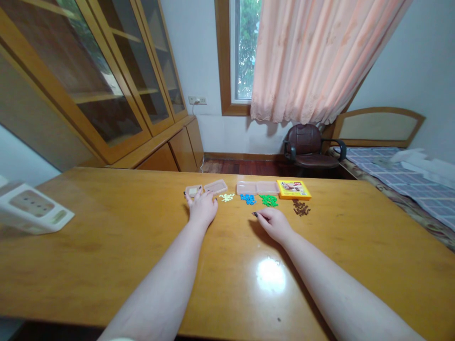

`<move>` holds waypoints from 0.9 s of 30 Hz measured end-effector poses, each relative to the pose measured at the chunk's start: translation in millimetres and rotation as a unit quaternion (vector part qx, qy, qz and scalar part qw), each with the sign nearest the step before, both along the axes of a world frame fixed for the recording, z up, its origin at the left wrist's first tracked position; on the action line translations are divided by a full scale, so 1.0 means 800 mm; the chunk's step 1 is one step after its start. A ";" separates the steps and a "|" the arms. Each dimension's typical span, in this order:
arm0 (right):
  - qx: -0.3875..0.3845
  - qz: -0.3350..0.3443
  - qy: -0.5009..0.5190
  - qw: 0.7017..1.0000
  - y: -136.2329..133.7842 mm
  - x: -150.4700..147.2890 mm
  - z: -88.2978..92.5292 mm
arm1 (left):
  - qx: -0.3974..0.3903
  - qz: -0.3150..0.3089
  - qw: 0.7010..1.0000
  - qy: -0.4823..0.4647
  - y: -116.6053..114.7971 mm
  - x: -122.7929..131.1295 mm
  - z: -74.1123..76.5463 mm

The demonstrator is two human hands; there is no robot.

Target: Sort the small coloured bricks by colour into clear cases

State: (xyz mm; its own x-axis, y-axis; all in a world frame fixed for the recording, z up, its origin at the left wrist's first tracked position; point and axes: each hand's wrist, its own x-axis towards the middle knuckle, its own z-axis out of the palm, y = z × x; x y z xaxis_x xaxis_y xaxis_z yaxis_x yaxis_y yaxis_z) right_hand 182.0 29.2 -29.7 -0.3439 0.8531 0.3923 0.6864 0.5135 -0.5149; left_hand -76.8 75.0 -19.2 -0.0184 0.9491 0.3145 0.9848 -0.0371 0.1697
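My left hand [202,207] has its fingers spread. Its fingertips reach the small clear plastic box [193,191] and the near edge of the clear tray [217,185]; contact is hard to tell. My right hand [274,223] is closed in a pinch just above the table, and whatever is between the fingertips is too small to make out. Beyond it lie a pile of green pieces [269,201] and a pile of blue pieces [248,199]. Pale yellow pieces [226,197] are scattered right of my left hand. Brown pieces [301,208] form a pile to the right.
Clear plastic trays [246,188] and a yellow box [293,189] stand along the far side of the wooden table [142,246]. A white device [33,208] is at the left. Behind are a brown chair [307,144], a bed [408,175] and a glass-fronted cabinet [142,90].
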 end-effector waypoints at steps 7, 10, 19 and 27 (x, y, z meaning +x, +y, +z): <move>-0.012 0.001 0.008 1.000 0.000 -0.001 0.001 | -0.042 -0.020 0.999 0.025 0.004 -0.003 -0.003; -0.013 0.002 0.005 1.000 0.000 -0.001 0.001 | -0.056 -0.008 0.998 0.033 0.002 -0.002 -0.003; -0.013 -0.001 0.006 1.000 -0.001 -0.001 0.002 | -0.013 0.055 0.998 0.027 -0.003 0.002 0.002; -0.010 0.001 0.005 1.000 -0.001 -0.001 0.003 | -0.033 0.088 0.996 -0.010 0.004 -0.003 -0.006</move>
State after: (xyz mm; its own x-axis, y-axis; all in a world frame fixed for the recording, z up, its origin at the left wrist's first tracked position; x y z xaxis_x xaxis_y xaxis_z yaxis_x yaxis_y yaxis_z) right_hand 181.4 28.7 -27.6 -0.3424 0.8599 0.3786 0.6804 0.5048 -0.5312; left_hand -78.9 78.3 -23.9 -0.1911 0.9494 0.2490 0.9717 0.1470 0.1851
